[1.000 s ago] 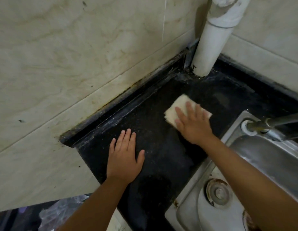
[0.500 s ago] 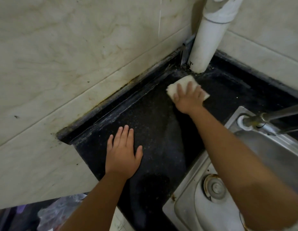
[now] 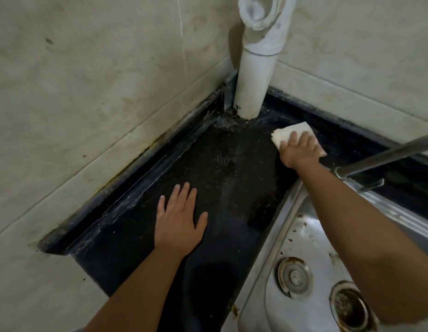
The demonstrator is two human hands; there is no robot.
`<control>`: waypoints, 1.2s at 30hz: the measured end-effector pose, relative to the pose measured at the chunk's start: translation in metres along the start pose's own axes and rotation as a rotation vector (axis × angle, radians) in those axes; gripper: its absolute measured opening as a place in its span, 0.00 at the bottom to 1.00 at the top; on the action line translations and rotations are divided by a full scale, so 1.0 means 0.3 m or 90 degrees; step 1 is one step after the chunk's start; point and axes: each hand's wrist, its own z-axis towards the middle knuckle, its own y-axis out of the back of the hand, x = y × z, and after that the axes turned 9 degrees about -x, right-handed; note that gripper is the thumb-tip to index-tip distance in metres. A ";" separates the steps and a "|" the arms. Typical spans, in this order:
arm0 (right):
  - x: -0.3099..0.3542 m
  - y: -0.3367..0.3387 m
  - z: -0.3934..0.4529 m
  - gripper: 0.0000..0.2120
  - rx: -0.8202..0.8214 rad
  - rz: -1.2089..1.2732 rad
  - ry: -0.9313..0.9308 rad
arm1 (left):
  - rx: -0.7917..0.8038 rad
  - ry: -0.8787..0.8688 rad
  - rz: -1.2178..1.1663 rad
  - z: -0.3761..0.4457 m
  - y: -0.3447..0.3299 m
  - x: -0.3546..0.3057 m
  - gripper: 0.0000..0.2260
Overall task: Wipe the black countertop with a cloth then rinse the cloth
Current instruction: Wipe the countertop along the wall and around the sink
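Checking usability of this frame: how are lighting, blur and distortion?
Head view: dim, greenish light; the black countertop swallows detail; wide-angle bending curves the wall tiles; the cloth and right hand look slightly soft; faint sheen on the sink.

You see: tabletop (image 3: 141,212) black speckled stone, wet sheen | cloth (image 3: 289,131) pale, soft, folded | sink (image 3: 301,236) brushed steel, rust-spotted | pipe (image 3: 253,82) matt white plastic | wall (image 3: 76,80) glossy marbled tiles, stained

- Two hands: the left hand (image 3: 178,224) and the right hand (image 3: 298,150).
- One cloth (image 3: 291,133).
- One black table (image 3: 227,168).
- One white pipe (image 3: 253,77).
- One steel sink (image 3: 311,236).
- One faucet (image 3: 385,156).
- Two round sink drains, one (image 3: 295,276) beside the other (image 3: 350,305).
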 end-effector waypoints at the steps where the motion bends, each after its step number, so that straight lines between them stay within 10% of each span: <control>1: 0.023 -0.001 0.020 0.27 -0.001 0.012 -0.015 | 0.002 -0.007 0.016 0.005 -0.011 0.000 0.34; 14: 0.201 -0.098 -0.156 0.26 0.030 0.005 0.278 | -0.010 0.010 -0.012 0.000 -0.015 -0.009 0.40; 25: -0.007 0.009 0.014 0.28 -0.016 0.083 -0.204 | 0.004 -0.031 0.021 0.015 -0.003 -0.017 0.31; 36: -0.021 0.041 0.043 0.33 -0.004 0.092 -0.393 | 0.048 -0.221 0.007 0.278 -0.014 -0.112 0.26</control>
